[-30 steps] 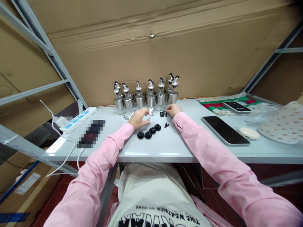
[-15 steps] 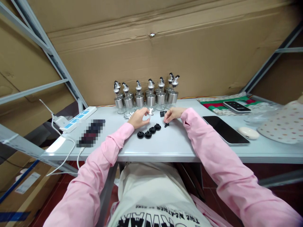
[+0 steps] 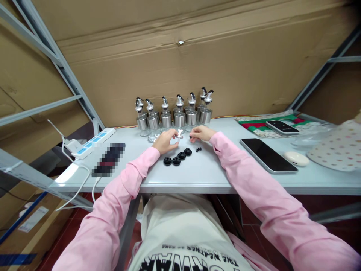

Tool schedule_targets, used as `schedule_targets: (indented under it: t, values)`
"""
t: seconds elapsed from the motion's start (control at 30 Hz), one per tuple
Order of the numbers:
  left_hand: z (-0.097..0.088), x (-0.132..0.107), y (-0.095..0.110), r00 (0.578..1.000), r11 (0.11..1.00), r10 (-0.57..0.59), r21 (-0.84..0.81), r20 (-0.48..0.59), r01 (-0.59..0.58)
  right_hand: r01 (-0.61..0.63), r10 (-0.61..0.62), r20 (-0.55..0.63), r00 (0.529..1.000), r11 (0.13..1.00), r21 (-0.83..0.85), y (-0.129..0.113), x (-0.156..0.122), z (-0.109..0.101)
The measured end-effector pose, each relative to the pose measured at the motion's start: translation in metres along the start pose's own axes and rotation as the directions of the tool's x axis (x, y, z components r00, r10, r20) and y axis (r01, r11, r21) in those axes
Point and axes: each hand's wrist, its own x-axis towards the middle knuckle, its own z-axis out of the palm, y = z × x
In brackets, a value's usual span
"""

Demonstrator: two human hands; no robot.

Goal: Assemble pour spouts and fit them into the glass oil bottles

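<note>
My left hand [image 3: 166,141] is closed in a pinch, holding a white pourer spout [image 3: 179,133] upright just above the table. Between the fingertips of my right hand [image 3: 203,133] is a small black part [image 3: 191,137], close to the spout but apart from it. Several ribbed black stoppers [image 3: 176,160] lie in a slanting row in front of my hands. A few tiny black pieces [image 3: 199,149] rest below my right hand. More white spout parts [image 3: 154,137] lie partly hidden behind my left hand.
Several glass and steel oil bottles [image 3: 179,119] with pourers stand along the cardboard wall [image 3: 197,64]. To the left are a power strip [image 3: 94,142] and a blurred-out device [image 3: 108,160]. A tablet [image 3: 267,155], a white oval case [image 3: 296,158] and a patterned cloth [image 3: 254,124] lie right.
My right hand has lifted a small black part from the tiny pieces and moved up and left toward the spout. It now covers the row of black levers. My left hand stays put.
</note>
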Motion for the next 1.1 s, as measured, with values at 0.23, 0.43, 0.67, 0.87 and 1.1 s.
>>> schedule_targets:
  t: [0.23,0.43,0.67,0.87,1.1]
  values:
    - [0.003,0.000,0.000,0.999,0.999,0.035,0.003,0.001,-0.035,0.085,-0.062,-0.063,0.996,0.882,0.464,-0.014,-0.006,0.012]
    - [0.003,0.000,0.001,0.999,0.999,0.047,0.011,0.009,-0.047,0.087,-0.070,-0.051,0.996,0.809,0.581,-0.017,-0.006,0.019]
    - [0.002,-0.001,0.003,0.999,0.999,0.046,-0.001,-0.009,-0.046,0.071,-0.050,-0.053,0.997,0.793,0.605,-0.015,-0.005,0.021]
    - [0.002,-0.001,0.004,0.999,0.999,0.042,-0.008,-0.027,-0.043,0.081,-0.056,-0.060,0.997,0.799,0.596,-0.013,-0.004,0.021]
    - [0.003,-0.001,0.003,0.998,0.998,0.065,-0.005,-0.025,-0.065,0.078,-0.052,-0.060,0.997,0.791,0.607,-0.012,-0.004,0.020]
